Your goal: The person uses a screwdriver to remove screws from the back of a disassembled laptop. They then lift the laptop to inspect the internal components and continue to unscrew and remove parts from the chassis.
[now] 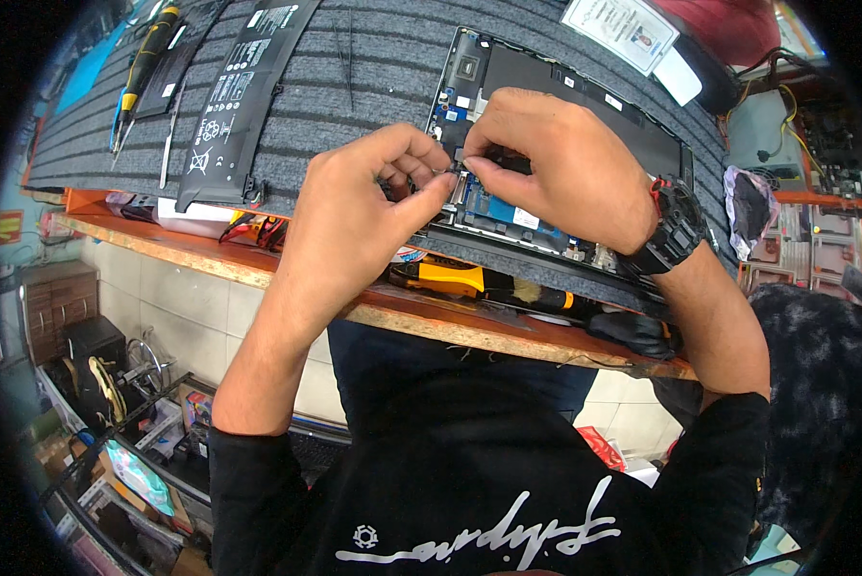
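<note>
An opened laptop (584, 82) lies on the grey ribbed mat, its black battery-like panel and circuit board exposed. My left hand (368, 192) reaches to the laptop's left part, thumb and fingers curled close together at a small connector area. From the other side my right hand (546, 154), with a black watch (679, 226) on the wrist, bends down over the board, thumb and forefinger pinched. Both sets of fingertips nearly meet there. Whatever they pinch is too small or hidden to make out. Part of a blue circuit board (498, 209) shows beneath my right hand.
On the mat (373, 58) at left lie a black laptop battery (239, 106) and a yellow-black screwdriver (147, 62). A printed card (623, 34) lies behind the laptop. Below the wooden table edge (508, 336), a shelf holds a yellow-black tool (450, 276).
</note>
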